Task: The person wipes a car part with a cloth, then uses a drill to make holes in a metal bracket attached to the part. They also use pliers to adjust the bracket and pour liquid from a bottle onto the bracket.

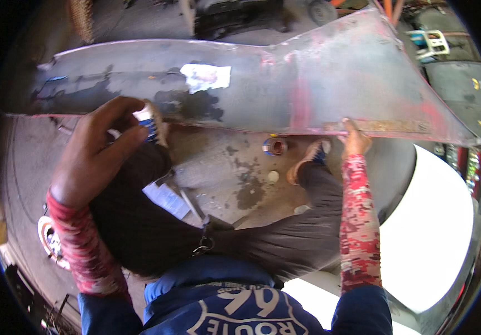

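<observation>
grey vehicle body panel [352, 72] lies ahead of both hands, beyond the knees, long axis left to right across the wearer's front. narrower end to the left, flared end to the right.

hands well apart. right hand [356, 140] is nearer: it pinches the panel's near edge on the flared side, thumb on the upper face. left hand [98, 148] is raised over the narrower side, fingers curled, thumb spread off them; its knuckles overlap the near edge in view. contact there: cannot tell. anything in its grasp: cannot tell.

white patch [206, 77] sits on the panel's face, left of middle; paper or bare filler, unclear. open tin [274, 146] on the floor [212, 162], between the feet, just this side of the panel.

hidden: right fingers under the edge, panel's underside and supports. left tip dim, bent by the lens. white curved surface [433, 223] at right washed out.
</observation>
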